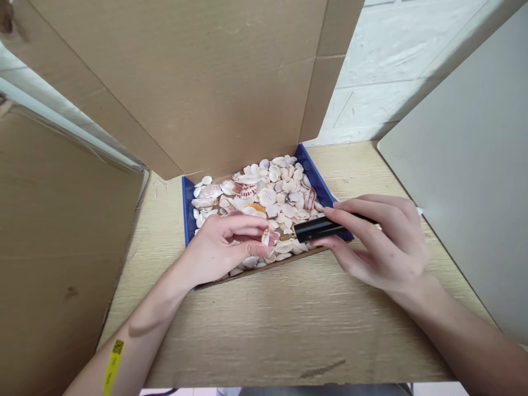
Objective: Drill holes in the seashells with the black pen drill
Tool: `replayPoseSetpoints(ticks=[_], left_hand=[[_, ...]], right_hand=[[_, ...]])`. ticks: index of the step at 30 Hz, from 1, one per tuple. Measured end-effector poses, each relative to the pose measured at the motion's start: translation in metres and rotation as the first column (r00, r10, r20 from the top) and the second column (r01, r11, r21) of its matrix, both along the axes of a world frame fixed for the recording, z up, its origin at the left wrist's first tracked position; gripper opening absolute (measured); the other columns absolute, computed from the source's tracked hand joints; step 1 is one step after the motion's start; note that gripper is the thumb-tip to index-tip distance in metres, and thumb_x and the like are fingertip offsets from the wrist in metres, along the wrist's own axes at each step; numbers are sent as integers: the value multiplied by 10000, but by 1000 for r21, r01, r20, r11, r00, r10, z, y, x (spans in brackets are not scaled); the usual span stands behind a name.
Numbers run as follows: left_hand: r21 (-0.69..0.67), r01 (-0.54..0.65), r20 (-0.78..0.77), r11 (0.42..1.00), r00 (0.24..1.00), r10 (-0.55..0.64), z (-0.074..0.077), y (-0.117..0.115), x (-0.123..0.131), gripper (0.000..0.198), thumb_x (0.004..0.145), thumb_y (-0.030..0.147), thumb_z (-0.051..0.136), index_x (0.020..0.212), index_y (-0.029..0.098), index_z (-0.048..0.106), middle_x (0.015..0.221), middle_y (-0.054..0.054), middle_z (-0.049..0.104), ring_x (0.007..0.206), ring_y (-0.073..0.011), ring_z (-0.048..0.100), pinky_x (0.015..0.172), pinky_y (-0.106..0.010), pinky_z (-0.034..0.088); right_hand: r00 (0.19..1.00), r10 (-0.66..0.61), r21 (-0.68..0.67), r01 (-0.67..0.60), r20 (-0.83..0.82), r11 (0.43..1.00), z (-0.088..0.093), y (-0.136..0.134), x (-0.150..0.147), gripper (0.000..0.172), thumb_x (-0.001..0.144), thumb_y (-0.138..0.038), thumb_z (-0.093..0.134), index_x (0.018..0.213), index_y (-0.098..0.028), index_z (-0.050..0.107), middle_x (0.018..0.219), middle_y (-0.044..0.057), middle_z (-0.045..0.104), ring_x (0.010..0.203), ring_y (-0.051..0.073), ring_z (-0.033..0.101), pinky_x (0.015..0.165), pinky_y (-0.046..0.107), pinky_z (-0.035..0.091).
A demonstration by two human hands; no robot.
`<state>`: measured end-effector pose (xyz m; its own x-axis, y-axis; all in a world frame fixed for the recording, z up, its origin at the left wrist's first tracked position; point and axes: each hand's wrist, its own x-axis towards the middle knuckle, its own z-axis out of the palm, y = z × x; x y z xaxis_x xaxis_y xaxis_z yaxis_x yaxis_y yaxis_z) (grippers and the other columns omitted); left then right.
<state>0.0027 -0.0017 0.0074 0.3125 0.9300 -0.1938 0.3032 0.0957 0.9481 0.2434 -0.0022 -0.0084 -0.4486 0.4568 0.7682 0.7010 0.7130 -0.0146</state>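
Note:
My left hand [231, 242] pinches a small white and brown seashell [266, 236] upright between thumb and fingers, over the near part of a shallow blue box lid [315, 173]. From the right, my right hand [379, 236] grips a black cylindrical mini drill [317, 228] by its body. Its thin brass-coloured tip points left towards the shell, and a small gap seems to lie between them. Many loose seashells [284, 181] fill the box below both hands, mostly white, some with reddish stripes, one orange. My left hand hides part of them.
The box stands on a light wooden table [280, 324]. A tall cardboard panel [206, 82] rises right behind it. Another cardboard sheet [53, 231] flanks the left side, and a pale grey board [466, 137] leans on the right. Behind is a white wall [391, 60].

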Motion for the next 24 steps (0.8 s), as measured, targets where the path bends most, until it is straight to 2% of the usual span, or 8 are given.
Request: replayPoseSetpoints(ticks=[3, 6, 11, 15, 19, 24], left_hand=[[77, -27, -20, 997, 999, 28, -1, 0, 0, 162, 666, 165, 750, 820, 206, 724, 855, 5, 757, 744, -153, 712, 699, -222, 586], [104, -93, 31, 990, 995, 90, -3, 0, 0, 154, 683, 153, 737, 823, 216, 722, 852, 12, 758, 756, -149, 713, 697, -220, 593], [140, -239, 111, 961, 968, 224, -5, -2, 0, 227, 660, 144, 752, 877, 204, 721, 852, -3, 761, 797, -170, 720, 710, -247, 607], [136, -287, 121, 948, 955, 271, -3, -1, 1, 227, 657, 145, 754, 876, 194, 720, 841, -11, 762, 799, -175, 722, 713, -250, 608], [124, -241, 68, 962, 970, 234, -3, 0, 0, 229, 663, 155, 749, 887, 194, 719, 852, -9, 761, 801, -170, 719, 700, -235, 601], [94, -60, -74, 994, 995, 67, -2, 0, -1, 189, 666, 185, 748, 854, 201, 735, 880, -7, 757, 777, -165, 708, 677, -219, 579]], right_hand=[[999, -5, -149, 10, 34, 989, -2, 1, 1, 353, 769, -359, 680, 1024, -129, 598, 804, 97, 648, 704, 200, 586, 625, 343, 468], [998, 2, -246, 15, 68, 969, -3, 2, 2, 335, 803, -377, 643, 1006, -115, 598, 729, 62, 630, 624, 151, 564, 560, 279, 445], [993, 28, -257, 2, 112, 966, -3, 0, 1, 367, 804, -404, 640, 1029, -118, 590, 729, 42, 630, 593, 121, 554, 513, 241, 416], [994, 50, -236, -27, 94, 971, -2, -2, 1, 326, 792, -286, 668, 1059, -125, 575, 772, 45, 652, 614, 118, 565, 530, 239, 435], [996, 82, -129, -77, 31, 989, -1, -2, 2, 338, 729, -199, 721, 1027, -124, 580, 838, 84, 679, 668, 148, 587, 558, 266, 471], [996, 92, -1, -92, 10, 996, 1, -3, 0, 312, 696, -81, 700, 986, -148, 606, 853, 89, 680, 704, 175, 602, 575, 300, 490]])
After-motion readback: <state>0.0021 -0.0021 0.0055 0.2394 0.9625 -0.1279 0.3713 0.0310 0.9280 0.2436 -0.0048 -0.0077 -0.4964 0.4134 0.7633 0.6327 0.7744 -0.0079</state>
